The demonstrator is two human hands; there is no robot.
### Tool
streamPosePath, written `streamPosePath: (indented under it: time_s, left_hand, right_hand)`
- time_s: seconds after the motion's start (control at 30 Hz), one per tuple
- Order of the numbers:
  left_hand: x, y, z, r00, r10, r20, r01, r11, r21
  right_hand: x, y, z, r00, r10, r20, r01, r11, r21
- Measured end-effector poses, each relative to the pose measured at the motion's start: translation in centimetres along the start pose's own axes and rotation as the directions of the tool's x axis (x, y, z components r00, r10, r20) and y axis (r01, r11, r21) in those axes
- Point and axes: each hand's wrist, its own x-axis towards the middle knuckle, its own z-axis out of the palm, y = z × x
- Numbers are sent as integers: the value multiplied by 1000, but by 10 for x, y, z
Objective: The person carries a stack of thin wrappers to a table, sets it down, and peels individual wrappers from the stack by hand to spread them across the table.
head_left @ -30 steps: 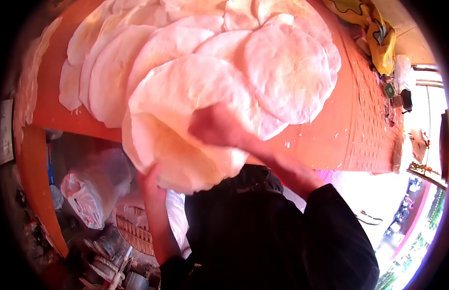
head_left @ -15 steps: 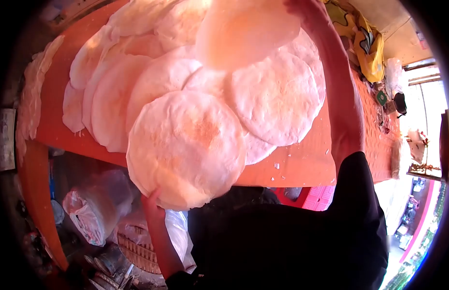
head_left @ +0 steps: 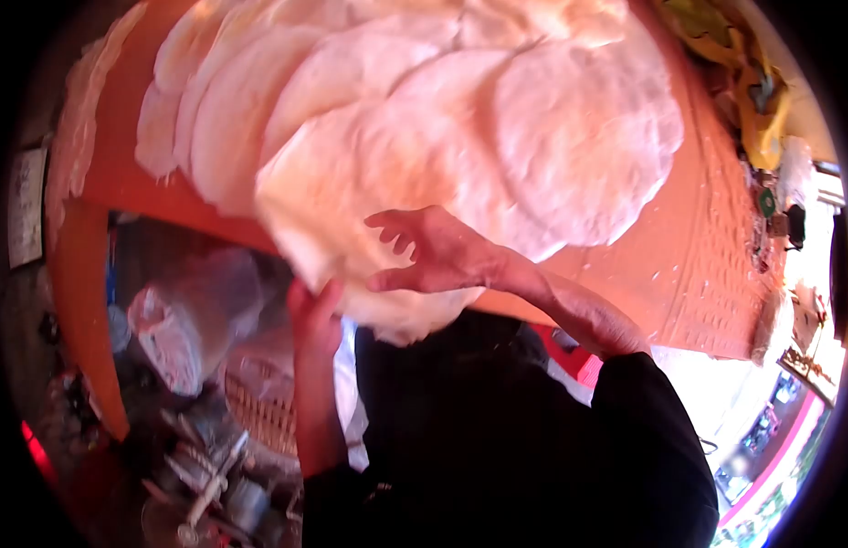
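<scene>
The left hand (head_left: 316,309) is gripping the front bread (head_left: 351,196) by its near edge. The right hand (head_left: 392,258) is hanging over the bread, thumb and fingers wide apart, perhaps just touching.

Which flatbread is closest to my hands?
The front flatbread, below your open right hand, with your left hand at its edge; the others lie farther back on the table.

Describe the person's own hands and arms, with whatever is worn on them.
The left hand and right hand wear no gloves, and no ring or watch can be made out. The left sleeve and right sleeve are black, ending partway up the bare forearms.
</scene>
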Motion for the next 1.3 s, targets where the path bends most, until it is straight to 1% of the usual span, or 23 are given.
streamPosePath:
  time_s: [0.1, 0.2, 0.23, 0.3, 0.33, 0.43, 0.5, 0.57, 0.6, 0.63, 0.67, 0.73, 0.77, 0.8, 0.83, 0.9, 0.93, 1.0, 1.03, 1.07, 1.17, 1.2, 1.3]
  left_hand:
    - [9, 5, 8, 997, 25, 66, -31, 996, 84]
    - [6, 15, -5, 999, 1, 53, -1, 1000, 17]
    - [4, 16, -18, 1000, 7, 18, -7, 999, 31]
    - [6, 28, -40, 1000, 13, 4, -13, 999, 35]
    - [1, 45, -54, 1000, 7, 12, -7, 1000, 13]
    - [-1, 60, -154, 999, -32, 1, 32, 999, -33]
    - [-10, 121, -124, 955, 250, -158, -261, 964, -54]
    - [-17, 165, -145, 997, 64, -34, -71, 964, -257]
    - [-21, 157, -150, 841, 541, 2, -532, 826, 186]
    - [-24, 150, -154, 501, 832, 238, -790, 327, 519]
    - [-24, 171, -160, 661, 742, 109, -689, 543, 479]
    - [-25, 213, -173, 879, 447, -166, -399, 880, 259]
    - [-14, 235, -192, 937, 206, -282, -224, 974, -33]
    - [-6, 240, -216, 939, 205, -277, -223, 974, -34]
    - [1, 240, -242, 915, 378, -141, -327, 899, 291]
    - [10, 250, -268, 868, 494, 48, -430, 702, 568]
    - [12, 258, -274, 869, 494, -2, -401, 708, 581]
    - [5, 272, -190, 820, 473, -323, -324, 848, 418]
    - [12, 277, -190, 809, 487, -329, -331, 841, 428]
    - [18, 283, -195, 690, 718, 85, -577, 476, 663]
    - [29, 303, -135, 657, 685, 315, -672, 342, 657]
    - [31, 298, -99, 595, 787, 163, -691, 397, 604]
    - [44, 310, -104, 446, 883, 147, -620, 186, 763]
  right_hand:
    - [14, 17, 34, 999, 34, -5, -35, 995, -96]
    - [20, 35, 52, 972, -88, -219, 90, 996, -1]
    - [21, 30, 49, 967, -108, -230, 61, 977, -203]
    - [22, -7, 36, 987, 88, -132, -48, 960, 277]
    - [21, -34, 23, 977, 205, -56, -145, 835, 531]
    - [16, -80, -20, 965, 22, -262, 103, 887, 451]
    - [7, -102, -41, 905, -49, -422, 193, 933, 305]
    - [-12, -105, -61, 787, -53, -615, 145, 984, 100]
    - [-27, -94, -80, 786, -23, -617, 190, 960, 205]
    - [-39, -68, -96, 740, -35, -671, 311, 903, 296]
    - [-62, -64, -107, 769, 8, -639, 249, 917, 311]
    - [-87, -28, -99, 573, 144, -807, 166, 944, 286]
    - [-99, -3, -90, 572, 195, -797, 234, 892, 386]
    - [-107, 21, -77, 496, 261, -828, 184, 901, 394]
    - [-121, 62, -67, 456, 300, -838, 200, 883, 425]
    - [-140, 132, -33, 325, 451, -831, 331, 769, 547]
    - [-151, 170, -18, 319, 508, -800, 257, 766, 589]
    - [-154, 184, 17, 240, 581, -778, 277, 727, 628]
    - [-161, 196, 19, 208, 604, -770, 133, 762, 634]
    - [-164, 202, 16, 201, 580, -789, 93, 791, 605]
    - [-153, 177, 14, 189, 532, -826, 72, 831, 552]
    - [-168, 209, 4, 199, 545, -814, -15, 833, 554]
    - [-174, 215, -7, 32, 453, -891, -216, 874, 436]
